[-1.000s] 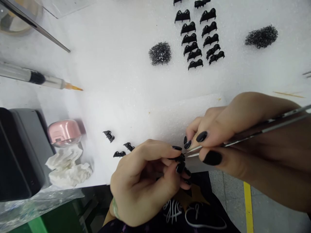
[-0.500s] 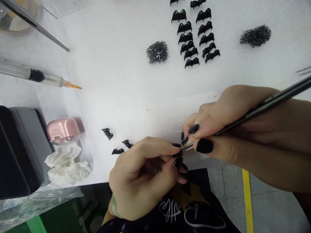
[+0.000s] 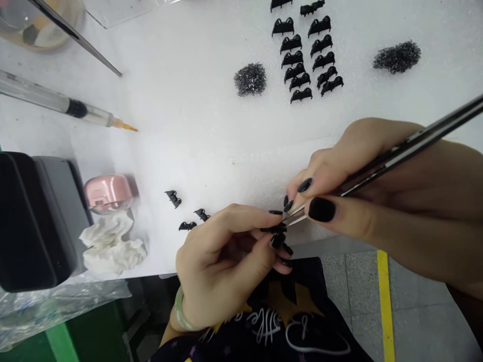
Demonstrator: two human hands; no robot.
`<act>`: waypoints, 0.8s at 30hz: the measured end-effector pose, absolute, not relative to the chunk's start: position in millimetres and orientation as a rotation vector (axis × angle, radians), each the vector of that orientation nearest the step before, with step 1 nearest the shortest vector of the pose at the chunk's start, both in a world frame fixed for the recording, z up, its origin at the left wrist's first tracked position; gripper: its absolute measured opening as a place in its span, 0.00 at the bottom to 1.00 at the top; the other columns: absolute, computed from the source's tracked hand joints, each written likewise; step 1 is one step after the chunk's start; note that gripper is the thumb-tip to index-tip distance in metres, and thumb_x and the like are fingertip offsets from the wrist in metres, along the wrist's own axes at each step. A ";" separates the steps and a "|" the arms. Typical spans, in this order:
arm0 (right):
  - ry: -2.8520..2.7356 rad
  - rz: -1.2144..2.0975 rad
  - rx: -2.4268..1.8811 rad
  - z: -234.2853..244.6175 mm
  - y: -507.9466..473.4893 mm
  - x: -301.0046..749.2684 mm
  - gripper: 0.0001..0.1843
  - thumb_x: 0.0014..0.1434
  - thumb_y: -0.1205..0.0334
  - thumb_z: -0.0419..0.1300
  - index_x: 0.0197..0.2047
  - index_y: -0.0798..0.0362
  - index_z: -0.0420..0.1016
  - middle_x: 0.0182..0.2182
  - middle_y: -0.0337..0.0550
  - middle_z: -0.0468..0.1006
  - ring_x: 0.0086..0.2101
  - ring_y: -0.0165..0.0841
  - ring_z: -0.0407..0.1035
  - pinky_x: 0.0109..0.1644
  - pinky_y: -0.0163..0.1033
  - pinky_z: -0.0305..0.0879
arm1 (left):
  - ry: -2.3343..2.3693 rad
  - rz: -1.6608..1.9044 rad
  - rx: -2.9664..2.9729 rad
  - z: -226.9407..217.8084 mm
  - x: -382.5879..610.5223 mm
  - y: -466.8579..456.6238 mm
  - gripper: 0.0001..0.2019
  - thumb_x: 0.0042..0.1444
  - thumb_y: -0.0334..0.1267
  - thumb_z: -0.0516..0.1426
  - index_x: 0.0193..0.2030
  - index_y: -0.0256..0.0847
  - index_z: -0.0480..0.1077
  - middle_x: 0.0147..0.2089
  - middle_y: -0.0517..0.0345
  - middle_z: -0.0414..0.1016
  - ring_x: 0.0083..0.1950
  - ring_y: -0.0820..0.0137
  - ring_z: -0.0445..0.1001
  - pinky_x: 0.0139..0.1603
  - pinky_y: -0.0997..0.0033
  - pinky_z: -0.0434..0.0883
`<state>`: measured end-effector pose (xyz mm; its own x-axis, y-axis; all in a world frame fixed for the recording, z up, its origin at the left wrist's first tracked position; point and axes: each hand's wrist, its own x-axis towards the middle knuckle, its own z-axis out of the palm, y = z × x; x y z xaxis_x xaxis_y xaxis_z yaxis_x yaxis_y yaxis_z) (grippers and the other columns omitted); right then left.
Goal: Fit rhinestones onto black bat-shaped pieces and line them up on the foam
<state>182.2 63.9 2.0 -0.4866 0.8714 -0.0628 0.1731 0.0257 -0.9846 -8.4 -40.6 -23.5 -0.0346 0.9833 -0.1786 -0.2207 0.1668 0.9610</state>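
Between the thumb and fingertips of my left hand (image 3: 226, 266) is a small black plastic part (image 3: 274, 229), partly covered by the fingers. My right hand (image 3: 362, 201) is closed around metal tweezers (image 3: 381, 168), whose tips meet the part at my left fingertips. Whether the tips hold anything tiny I cannot tell. Left of my left hand lie loose black plastic parts (image 3: 173, 198) of a similar look. Farther back, more such parts (image 3: 301, 95) stand in two columns on the white foam sheet (image 3: 196, 125).
Two heaps of tiny dark pieces, a left pile (image 3: 250, 79) and a right pile (image 3: 397, 57), flank the columns. At left are a syringe (image 3: 94, 114) with an orange tip, another pointed metal tool (image 3: 83, 42), a pink case (image 3: 108, 193), crumpled tissue (image 3: 113, 249) and a dark box (image 3: 33, 221).
The view has shifted slightly, so the table items appear farther right. The tweezers have opened a little at their tips, and the black part has turned in my left fingers.
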 end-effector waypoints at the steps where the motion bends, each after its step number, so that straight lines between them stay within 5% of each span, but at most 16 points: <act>1: -1.697 1.523 -1.068 2.3 63.6 182.0 0.04 0.65 0.67 0.69 0.37 0.50 0.81 0.36 0.31 0.84 0.40 0.29 0.85 0.44 0.26 0.83 | 1.152 1.217 0.894 -24.5 -8.8 -41.1 0.20 0.66 0.19 0.63 0.56 0.49 0.81 0.39 0.63 0.84 0.31 0.77 0.85 0.34 0.86 0.85; 9: -1.612 1.529 -1.104 4.9 60.6 178.8 0.04 0.63 0.69 0.70 0.38 0.51 0.82 0.37 0.29 0.85 0.41 0.27 0.84 0.48 0.26 0.81 | 1.159 1.229 0.924 -26.3 -7.1 -42.3 0.21 0.65 0.18 0.63 0.56 0.48 0.81 0.42 0.61 0.83 0.33 0.76 0.86 0.35 0.85 0.86; 15: -1.691 1.528 -1.001 -1.6 63.2 182.7 0.05 0.65 0.72 0.68 0.40 0.53 0.80 0.36 0.33 0.86 0.37 0.24 0.82 0.41 0.23 0.79 | 1.209 1.187 0.966 -25.8 -8.2 -42.8 0.23 0.65 0.18 0.62 0.55 0.52 0.82 0.44 0.63 0.83 0.32 0.78 0.85 0.35 0.87 0.84; 20: -1.643 1.640 -0.794 -8.2 67.5 179.8 0.04 0.67 0.69 0.65 0.41 0.52 0.75 0.32 0.40 0.83 0.32 0.30 0.81 0.31 0.32 0.78 | 1.270 1.204 0.918 -27.0 -10.5 -44.2 0.17 0.65 0.22 0.64 0.50 0.50 0.83 0.42 0.65 0.84 0.31 0.77 0.85 0.32 0.86 0.84; 24: -1.611 1.322 -0.865 -4.9 77.2 189.9 0.03 0.65 0.65 0.70 0.42 0.51 0.80 0.33 0.40 0.84 0.33 0.32 0.81 0.32 0.35 0.79 | 1.254 1.147 0.981 -25.4 -7.5 -48.2 0.16 0.66 0.23 0.62 0.48 0.52 0.82 0.47 0.65 0.84 0.33 0.74 0.87 0.31 0.82 0.85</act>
<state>189.9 77.2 -4.9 -0.3933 0.9005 0.1856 -0.0065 0.1991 -0.9800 -7.5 -48.2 -25.4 -0.0361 0.9817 -0.1868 -0.0987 0.1825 0.9782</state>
